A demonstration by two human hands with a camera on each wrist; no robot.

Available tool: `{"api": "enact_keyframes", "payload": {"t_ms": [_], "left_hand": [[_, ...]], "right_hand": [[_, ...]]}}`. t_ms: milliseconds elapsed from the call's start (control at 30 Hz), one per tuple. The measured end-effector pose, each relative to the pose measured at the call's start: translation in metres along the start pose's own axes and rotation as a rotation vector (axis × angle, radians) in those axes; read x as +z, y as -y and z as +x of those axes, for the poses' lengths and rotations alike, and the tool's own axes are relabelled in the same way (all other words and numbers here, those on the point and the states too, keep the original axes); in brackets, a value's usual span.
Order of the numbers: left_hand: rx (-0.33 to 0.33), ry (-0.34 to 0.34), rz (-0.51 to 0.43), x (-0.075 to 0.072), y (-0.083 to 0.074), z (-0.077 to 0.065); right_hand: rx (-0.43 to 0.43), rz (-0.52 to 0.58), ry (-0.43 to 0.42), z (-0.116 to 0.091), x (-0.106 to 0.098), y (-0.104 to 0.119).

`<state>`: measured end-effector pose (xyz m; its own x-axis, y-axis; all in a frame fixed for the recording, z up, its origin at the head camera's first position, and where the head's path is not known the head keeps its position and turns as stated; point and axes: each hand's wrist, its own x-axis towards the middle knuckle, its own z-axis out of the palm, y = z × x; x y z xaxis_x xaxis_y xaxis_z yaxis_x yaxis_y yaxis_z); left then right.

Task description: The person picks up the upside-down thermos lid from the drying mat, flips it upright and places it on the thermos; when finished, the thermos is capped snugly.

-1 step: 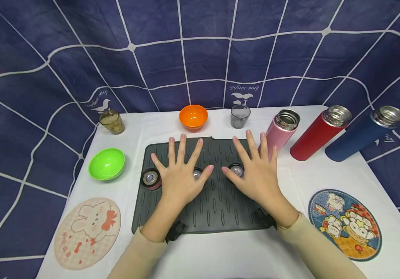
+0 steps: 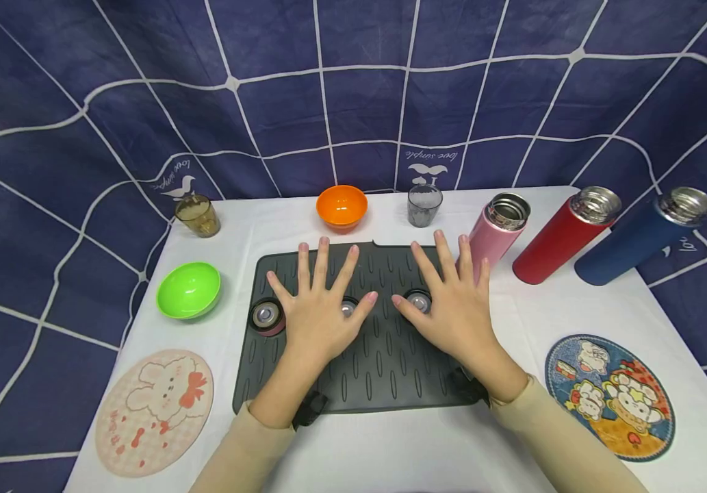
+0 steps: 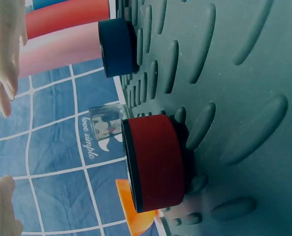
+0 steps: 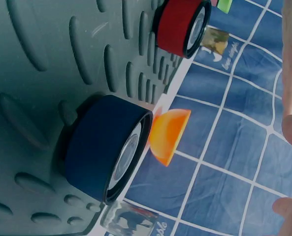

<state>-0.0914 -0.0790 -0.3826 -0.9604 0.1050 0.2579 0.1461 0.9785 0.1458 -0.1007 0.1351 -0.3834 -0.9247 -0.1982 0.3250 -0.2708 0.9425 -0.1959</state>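
Both hands hover palm down above a dark grey ribbed mat (image 2: 384, 370), fingers straight and spread, holding nothing. Under the thumb side of my left hand (image 2: 319, 315) a red bottle lid (image 3: 158, 162) sits on the mat, mostly covered in the head view. Left of that hand is a pinkish lid (image 2: 267, 316). A dark blue lid (image 4: 106, 145) lies beneath the thumb and index finger of my right hand (image 2: 454, 305), partly hidden. The right fingertips overlap the lower part of an open pink bottle (image 2: 493, 236) in the head view.
An open red bottle (image 2: 559, 239) and blue bottle (image 2: 636, 239) stand at the right. At the back are a brown glass (image 2: 198, 216), an orange bowl (image 2: 342, 207) and a clear grey glass (image 2: 423, 205). A green bowl (image 2: 189, 290), rabbit placemat (image 2: 155, 413) and cartoon placemat (image 2: 610, 397) flank the mat.
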Motion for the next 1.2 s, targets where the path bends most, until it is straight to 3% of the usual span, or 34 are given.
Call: {"api": "enact_keyframes", "payload": {"t_ms": [333,500,667,800,967,1067,1200], "left_hand": [[0.014,-0.044,-0.073,-0.002,0.005,-0.001],[-0.033,-0.106,-0.195,-0.01,0.026,-0.005],[-0.133,-0.117,-0.316,-0.013,0.062,-0.015],[-0.223,-0.042,-0.332,-0.009,0.089,-0.03],[-0.308,0.068,-0.301,0.001,0.105,-0.046],[-0.335,0.092,-0.287,0.005,0.108,-0.047],[-0.363,0.098,-0.276,0.007,0.109,-0.043]], "right_hand": [[-0.019,0.069,0.004,-0.002,-0.005,-0.003],[-0.053,0.264,-0.082,-0.006,-0.015,-0.013],[-0.037,0.516,-0.15,-0.014,-0.026,-0.035],[0.031,0.665,-0.259,-0.023,-0.027,-0.055],[0.173,0.826,-0.354,-0.028,-0.019,-0.071],[0.294,0.919,-0.339,-0.024,-0.018,-0.074],[0.406,0.966,-0.248,-0.011,-0.021,-0.075]]}}
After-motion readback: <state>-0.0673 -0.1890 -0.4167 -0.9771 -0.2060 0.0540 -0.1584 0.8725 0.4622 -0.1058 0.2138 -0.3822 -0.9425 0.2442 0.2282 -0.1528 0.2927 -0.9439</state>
